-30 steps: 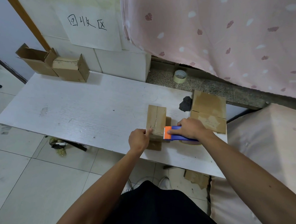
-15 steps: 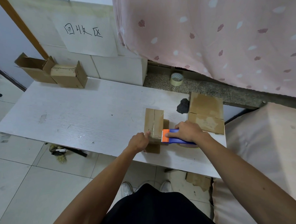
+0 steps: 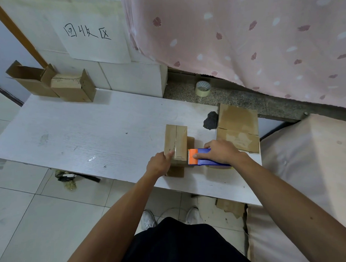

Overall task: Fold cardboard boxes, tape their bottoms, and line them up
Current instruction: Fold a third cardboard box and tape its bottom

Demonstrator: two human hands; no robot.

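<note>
Barely anything has shifted since a second ago: both hands and the dispenser sit in the same spots against the box, only the view has drifted a little. The small cardboard box (image 3: 175,142) stands on the white table (image 3: 89,132), right of centre, with its taped seam facing up. The left hand (image 3: 159,164) grips the box's near left corner, thumb on top and fingers curled down the side. The right hand (image 3: 221,152) is wrapped around the blue tape dispenser (image 3: 205,161), whose orange head sits right against the box's near right edge. Flattened cardboard (image 3: 238,129) lies just past that hand. Two folded boxes (image 3: 71,86) stand side by side in the upper left of the frame, touching. A spare tape roll (image 3: 202,88) sits on the stone ledge (image 3: 247,102) at upper centre.
</note>
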